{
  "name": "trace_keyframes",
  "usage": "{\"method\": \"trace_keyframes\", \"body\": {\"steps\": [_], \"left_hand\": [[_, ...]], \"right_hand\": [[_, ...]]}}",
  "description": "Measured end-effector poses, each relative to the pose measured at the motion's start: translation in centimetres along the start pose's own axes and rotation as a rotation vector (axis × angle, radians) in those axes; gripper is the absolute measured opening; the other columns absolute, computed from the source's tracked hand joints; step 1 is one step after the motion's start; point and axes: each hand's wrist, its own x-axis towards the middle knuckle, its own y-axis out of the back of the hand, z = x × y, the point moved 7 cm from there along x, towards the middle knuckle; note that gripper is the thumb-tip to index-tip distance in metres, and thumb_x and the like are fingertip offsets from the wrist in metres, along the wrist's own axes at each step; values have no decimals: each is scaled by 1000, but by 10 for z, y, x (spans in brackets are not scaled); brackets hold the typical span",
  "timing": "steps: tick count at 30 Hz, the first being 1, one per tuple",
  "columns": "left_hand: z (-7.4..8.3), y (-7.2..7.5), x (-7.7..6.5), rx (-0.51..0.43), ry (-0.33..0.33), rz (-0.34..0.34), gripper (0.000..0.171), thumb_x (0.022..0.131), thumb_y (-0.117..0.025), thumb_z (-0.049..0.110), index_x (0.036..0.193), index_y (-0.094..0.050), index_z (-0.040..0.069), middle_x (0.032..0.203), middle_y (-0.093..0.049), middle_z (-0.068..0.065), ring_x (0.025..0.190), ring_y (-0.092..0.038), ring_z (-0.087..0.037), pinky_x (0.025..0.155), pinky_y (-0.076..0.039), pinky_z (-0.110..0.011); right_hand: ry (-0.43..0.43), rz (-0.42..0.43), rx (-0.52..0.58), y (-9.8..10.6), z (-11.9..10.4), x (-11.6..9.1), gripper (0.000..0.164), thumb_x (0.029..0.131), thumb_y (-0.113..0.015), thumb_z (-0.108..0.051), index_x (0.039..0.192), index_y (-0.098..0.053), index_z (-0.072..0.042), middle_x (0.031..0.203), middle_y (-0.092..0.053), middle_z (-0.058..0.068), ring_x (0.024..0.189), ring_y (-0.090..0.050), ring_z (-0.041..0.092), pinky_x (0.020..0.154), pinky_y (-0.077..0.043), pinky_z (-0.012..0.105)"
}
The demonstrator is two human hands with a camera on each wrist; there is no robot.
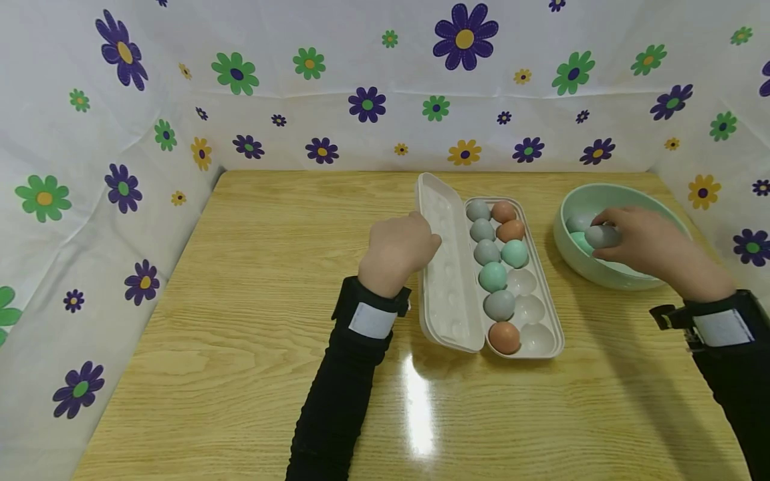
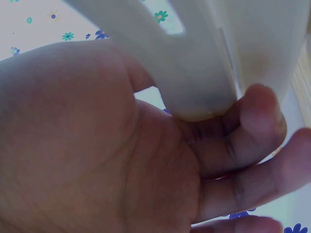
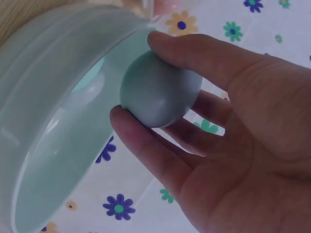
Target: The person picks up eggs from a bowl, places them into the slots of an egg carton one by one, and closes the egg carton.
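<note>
My left hand (image 1: 402,250) grips the outer edge of the raised lid (image 1: 448,294) of a white egg carton (image 1: 556,327); the left wrist view has its fingers (image 2: 260,114) curled at the lid's edge. Several grey, green and brown eggs sit in the carton's two rows, and the three cups at the near end of the right row hold none. Over a pale green bowl (image 1: 622,282), my right hand (image 1: 656,244) pinches a grey egg (image 3: 158,92) between thumb and fingers. Inside the bowl lie another grey egg (image 1: 579,223) and a green egg (image 1: 581,242).
All of this stands on a light wooden table (image 1: 271,267), the bowl just right of the carton. A white flowered cloth (image 1: 337,80) rises along the table's back, left and right edges.
</note>
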Motion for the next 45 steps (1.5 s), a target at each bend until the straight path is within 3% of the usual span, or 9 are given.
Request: {"method": "trace_keyframes", "body": {"steps": [12,17,28,33,45], "left_hand": [[0,2,0,6,-1,1,46,98,-35,39,119,-49,1,79,-58,-4,68,-55,-17,57,-44,-31],[0,0,-1,14,-5,-12,46,98,-35,39,120,-49,1,82,-58,-4,71,-56,-17,61,-46,-33],[1,0,0,17,4,-18,49,98,-35,39,124,-47,0,80,-58,-3,68,-55,-16,57,-44,-31],[1,1,0,15,8,-15,47,98,-35,39,122,-48,1,80,-58,-4,68,-55,-16,57,-44,-31],[0,0,0,27,9,-22,53,98,-34,39,133,-41,-1,81,-58,-4,69,-55,-17,57,-44,-30]], "right_hand": [[48,-54,21,-6,-25,6,44,76,-72,-19,112,-55,0,109,-55,23,98,-51,34,82,-43,53],[55,-63,28,-9,-32,7,42,77,-71,-18,111,-55,0,107,-56,22,95,-52,32,81,-44,52],[46,-64,54,-14,-47,7,42,77,-72,-23,110,-56,-4,107,-56,19,94,-51,31,81,-44,51],[69,-68,98,-17,-54,9,40,77,-72,-20,109,-56,-3,104,-56,16,92,-51,29,80,-45,50],[117,-119,154,-35,-77,14,39,79,-70,-23,109,-56,-3,101,-58,13,89,-51,26,76,-45,45]]}}
